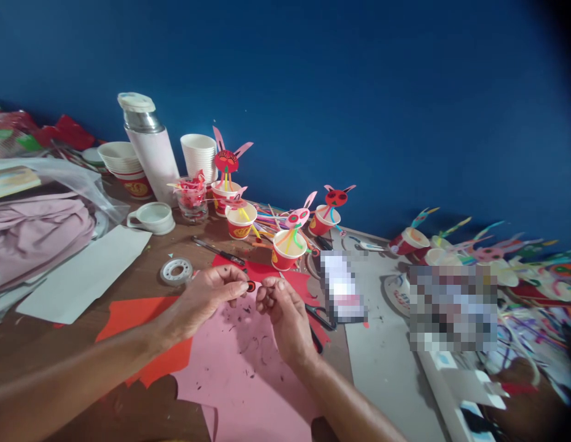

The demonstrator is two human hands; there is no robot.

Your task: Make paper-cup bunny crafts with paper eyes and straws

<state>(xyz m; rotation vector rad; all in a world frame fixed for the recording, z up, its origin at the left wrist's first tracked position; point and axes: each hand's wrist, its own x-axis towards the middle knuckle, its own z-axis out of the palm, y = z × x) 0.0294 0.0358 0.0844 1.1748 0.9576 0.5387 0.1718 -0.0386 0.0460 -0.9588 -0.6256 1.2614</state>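
Observation:
My left hand pinches a small round black-and-red paper piece between thumb and finger. Just to its right, my right hand has its fingertips curled together; whatever may be between them is too small to make out. Both hands hover over a sheet of pink paper strewn with dark scraps. Orange paper lies under my left forearm, and red paper is beyond my right hand. Scissors with dark handles rest beside my right wrist.
A tape roll, a white mug and a thermos stand to the left. Paper cups with animal-face figures line the back. A blurred phone-like device lies at right, with more decorated cups beyond.

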